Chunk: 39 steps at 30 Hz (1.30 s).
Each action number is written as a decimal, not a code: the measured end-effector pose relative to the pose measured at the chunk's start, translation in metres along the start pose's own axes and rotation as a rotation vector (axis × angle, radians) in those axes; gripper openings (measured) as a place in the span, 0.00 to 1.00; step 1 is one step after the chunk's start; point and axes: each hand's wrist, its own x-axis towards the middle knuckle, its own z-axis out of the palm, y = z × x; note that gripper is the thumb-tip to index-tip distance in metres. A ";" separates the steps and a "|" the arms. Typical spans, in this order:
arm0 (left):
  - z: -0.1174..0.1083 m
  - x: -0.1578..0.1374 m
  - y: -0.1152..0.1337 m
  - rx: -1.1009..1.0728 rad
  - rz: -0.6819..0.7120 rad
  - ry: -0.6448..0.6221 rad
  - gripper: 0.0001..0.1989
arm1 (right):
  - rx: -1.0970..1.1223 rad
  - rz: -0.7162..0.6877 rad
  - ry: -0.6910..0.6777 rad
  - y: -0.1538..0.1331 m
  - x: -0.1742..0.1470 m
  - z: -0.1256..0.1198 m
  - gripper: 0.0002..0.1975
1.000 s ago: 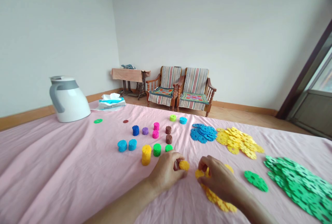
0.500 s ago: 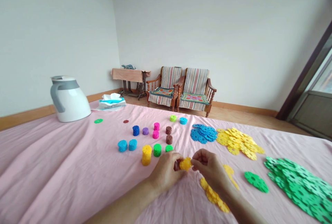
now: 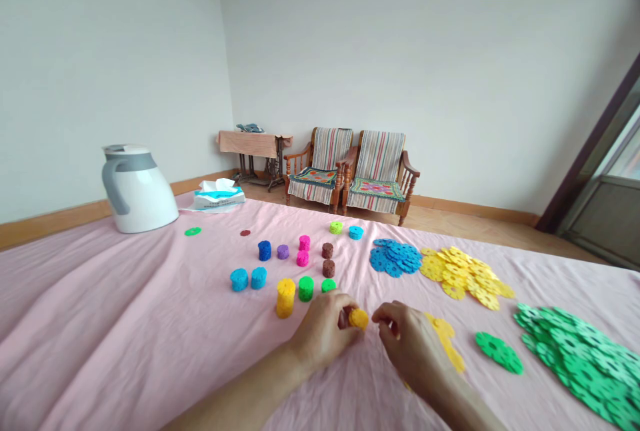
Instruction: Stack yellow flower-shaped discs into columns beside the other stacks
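A: Containers?
B: Two. White kettle (image 3: 139,188), lid down, contents hidden. Tissue pack (image 3: 219,195) beside it, white tissue sticking out the top. Both on the pink cloth (image 3: 125,324), far left.

A: Left hand?
B: Left hand (image 3: 324,329) pinches a small yellow disc stack (image 3: 359,318), thumb and fingers closed round its left end. Stack sits just above the cloth, between the two hands, near the middle of the view.

A: Axis?
B: Short stack; it seems to lie sideways, long axis roughly left to right, free end facing the right hand. Hard to be exact, it's small.

A: Right hand?
B: Right hand (image 3: 406,344) just beside the stack, fingers curled in, tips drawn together. Can't tell whether a disc is between them, or whether they touch the stack.

A: Around them?
B: Loose yellow discs (image 3: 447,344) on the cloth, partly under the right hand. Upright yellow stack (image 3: 285,296) just left of the left hand, green stacks (image 3: 306,288) next to it. Farther back, a blue pile (image 3: 396,258) touching a yellow pile (image 3: 463,273). Green pile (image 3: 580,361) at the right edge, one green disc (image 3: 499,352) lying apart from it.
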 end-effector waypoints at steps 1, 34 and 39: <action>0.000 0.000 0.000 -0.009 -0.003 -0.003 0.12 | -0.039 -0.009 -0.007 -0.002 -0.002 -0.001 0.14; 0.001 0.000 0.000 0.058 0.004 0.021 0.09 | 0.083 0.018 0.290 0.046 0.007 -0.036 0.11; 0.001 0.000 -0.001 0.048 0.010 0.011 0.09 | -0.136 0.021 -0.141 0.060 0.030 -0.061 0.05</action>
